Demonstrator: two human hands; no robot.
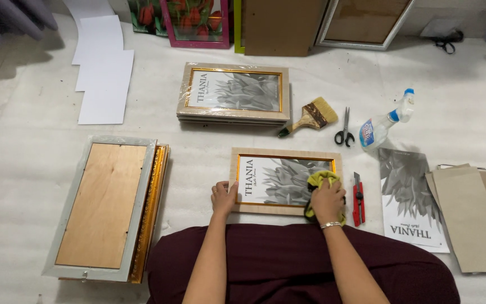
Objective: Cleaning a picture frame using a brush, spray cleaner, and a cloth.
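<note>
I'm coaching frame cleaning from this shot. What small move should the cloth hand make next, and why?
Probably sweep the yellow-green cloth leftward across the glass of the light wooden picture frame. The right hand presses it at the frame's right edge only, while the left hand steadies the left edge, so most of the glass looks unwiped.

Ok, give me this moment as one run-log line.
left hand: steadies picture frame at its left edge | right hand: presses yellow cloth on frame's right side | red utility knife: beside frame
</note>
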